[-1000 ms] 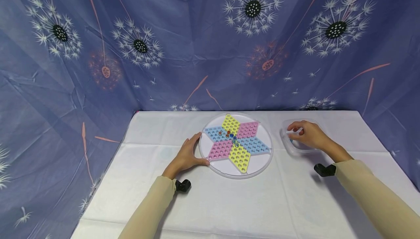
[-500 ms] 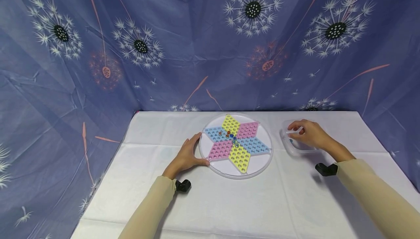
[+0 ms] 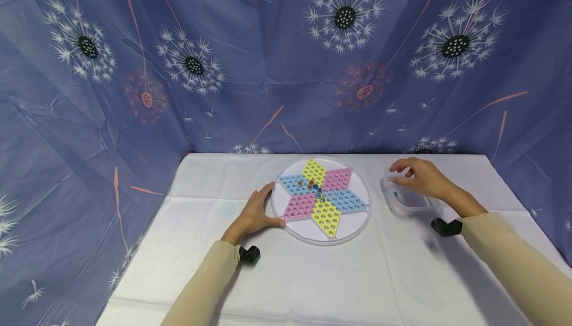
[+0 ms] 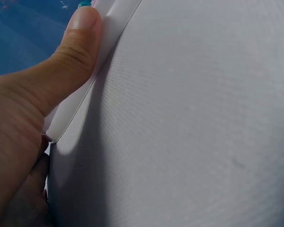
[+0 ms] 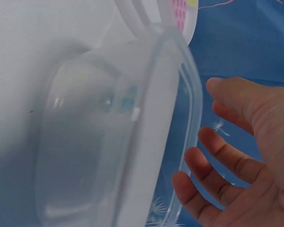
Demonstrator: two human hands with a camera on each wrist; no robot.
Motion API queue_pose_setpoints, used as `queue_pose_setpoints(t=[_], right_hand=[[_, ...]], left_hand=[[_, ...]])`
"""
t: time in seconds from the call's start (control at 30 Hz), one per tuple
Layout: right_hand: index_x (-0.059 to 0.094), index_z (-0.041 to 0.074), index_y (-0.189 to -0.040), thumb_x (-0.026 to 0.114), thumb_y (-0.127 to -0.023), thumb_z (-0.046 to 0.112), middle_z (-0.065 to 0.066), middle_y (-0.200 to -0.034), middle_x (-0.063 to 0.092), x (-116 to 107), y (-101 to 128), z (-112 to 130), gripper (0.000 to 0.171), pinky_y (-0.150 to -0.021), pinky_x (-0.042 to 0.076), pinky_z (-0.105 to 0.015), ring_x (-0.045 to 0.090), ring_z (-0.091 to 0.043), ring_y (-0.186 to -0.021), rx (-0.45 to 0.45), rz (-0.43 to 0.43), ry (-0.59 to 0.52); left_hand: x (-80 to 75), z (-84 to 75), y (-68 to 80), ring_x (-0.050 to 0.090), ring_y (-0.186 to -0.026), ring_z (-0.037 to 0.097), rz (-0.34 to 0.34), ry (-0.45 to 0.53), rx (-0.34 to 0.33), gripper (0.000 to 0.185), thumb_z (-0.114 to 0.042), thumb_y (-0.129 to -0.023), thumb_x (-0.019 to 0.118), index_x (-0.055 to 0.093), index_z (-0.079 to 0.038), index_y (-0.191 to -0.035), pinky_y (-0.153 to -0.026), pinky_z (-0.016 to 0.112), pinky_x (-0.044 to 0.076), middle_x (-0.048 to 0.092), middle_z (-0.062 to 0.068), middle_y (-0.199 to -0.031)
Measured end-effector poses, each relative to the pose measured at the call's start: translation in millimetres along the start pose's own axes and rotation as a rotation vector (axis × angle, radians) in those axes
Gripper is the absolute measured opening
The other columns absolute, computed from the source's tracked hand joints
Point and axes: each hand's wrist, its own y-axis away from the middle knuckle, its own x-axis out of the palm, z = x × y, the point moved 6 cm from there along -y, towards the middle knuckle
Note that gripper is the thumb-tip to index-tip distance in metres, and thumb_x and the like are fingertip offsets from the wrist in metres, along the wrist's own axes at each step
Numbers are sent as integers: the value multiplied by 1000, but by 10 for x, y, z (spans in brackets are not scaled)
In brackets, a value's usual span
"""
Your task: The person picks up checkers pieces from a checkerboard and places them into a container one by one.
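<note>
A round white Chinese checkers board (image 3: 295,229) with a coloured star lies mid-table. Several glass marbles (image 3: 315,187), orange, blue and clear, sit in its holes around the centre and inner blue point. My left hand (image 3: 256,211) rests against the board's left rim, fingers and thumb spread; in the left wrist view the thumb (image 4: 78,52) lies straight along the rim. Over the clear plastic box (image 3: 404,210) hovers my right hand (image 3: 422,179), fingers loosely bent and apart, nothing visible between them. Through the box wall a teal marble (image 5: 128,101) shows.
A white cloth (image 3: 339,281) with fold lines covers the table. Behind it hangs a blue curtain (image 3: 268,57) with dandelion prints. The box stands right of the board, with a strip of cloth between them.
My right hand has risen slightly from the box, its thumb and fingers looking a little looser. My left hand stays on the rim; the marbles on the board look unchanged.
</note>
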Motion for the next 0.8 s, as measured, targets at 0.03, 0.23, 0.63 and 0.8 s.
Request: queue_pose_setpoints(t=[0.03,0.23,0.63,0.8], right_hand=[[72,5,-119,78,-92,15,-18,-111,70,-11,-8,16,29,-77,59,-48,68,-30,-90,-6,-3,1],[73,5,-118,78,-92,13,-18,-113,70,-59,-74,102,28,-77,60,-48,68,-30,-91,-36,-11,19],[73,9,-117,78,-93,17,-12,-113,70,-169,-251,412,26,-77,59,-49,66,-31,-95,-116,-25,63],[73,7,-118,78,-93,14,-13,-112,69,-197,-315,573,26,-80,58,-48,64,-32,-97,-134,-23,60]], left_hand=[[-1,-2,2,16,-156,34,0,0,0,129,-40,-63,99,23,-15,-165,-130,44,8,28,9,-168],[-5,-25,15,16,-156,38,-6,3,8,128,-39,-64,98,24,-13,-164,-129,47,9,29,12,-167],[26,-4,47,9,-154,47,2,5,-42,127,-43,-66,97,23,-18,-165,-126,59,17,24,16,-168],[18,-21,44,10,-155,45,1,-6,-35,127,-42,-65,97,23,-17,-165,-127,57,15,24,14,-168]])
